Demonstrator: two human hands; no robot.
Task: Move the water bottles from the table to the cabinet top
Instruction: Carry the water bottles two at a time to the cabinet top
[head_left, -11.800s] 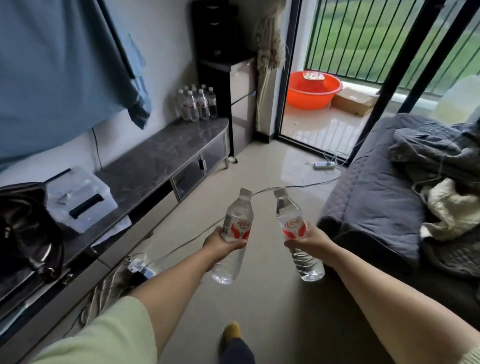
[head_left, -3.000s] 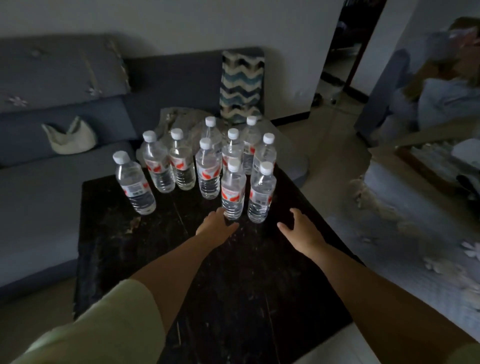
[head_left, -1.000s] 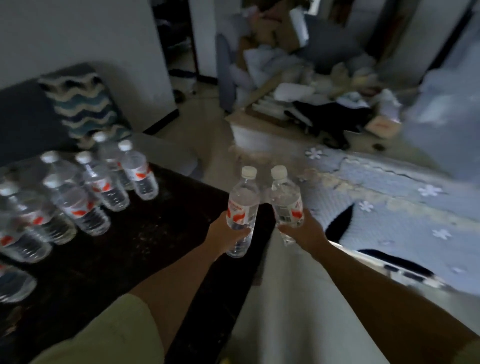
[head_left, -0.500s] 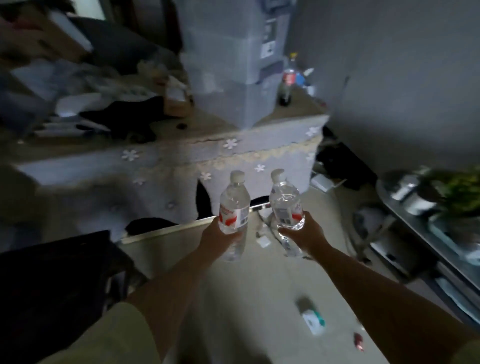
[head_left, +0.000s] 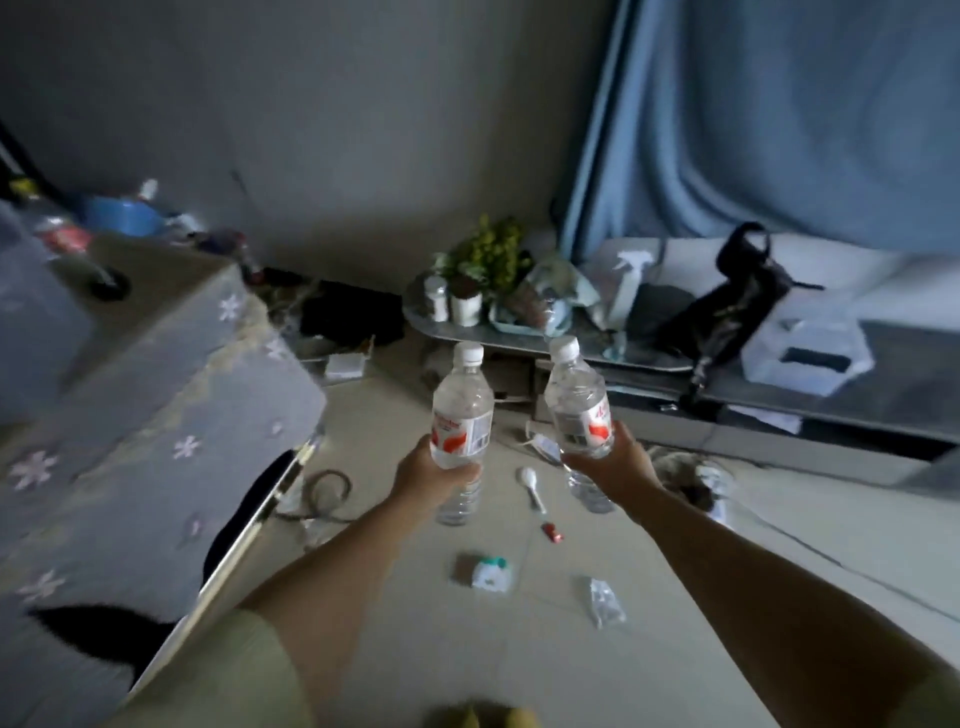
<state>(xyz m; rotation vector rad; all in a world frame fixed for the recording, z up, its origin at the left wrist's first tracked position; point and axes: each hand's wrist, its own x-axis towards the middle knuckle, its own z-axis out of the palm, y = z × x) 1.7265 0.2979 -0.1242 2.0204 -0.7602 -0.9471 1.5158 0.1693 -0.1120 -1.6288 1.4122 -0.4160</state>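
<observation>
My left hand grips a clear water bottle with a white cap and a red-and-white label, held upright over the floor. My right hand grips a second, matching water bottle, tilted slightly left. Both bottles are at mid-frame, close to each other. The long low cabinet top, dark and glossy, runs along the right under a blue curtain. The table with the other bottles is out of view.
A cloth-covered block with flower print stands at left. On the cabinet sit a potted plant, a black bag and a clear box. A spoon, wrappers and a cable litter the floor.
The view has swung right since a second ago, away from the table, so the cabinet and curtain now fill the right side. Both hands still hold their bottles, now slightly farther apart.
</observation>
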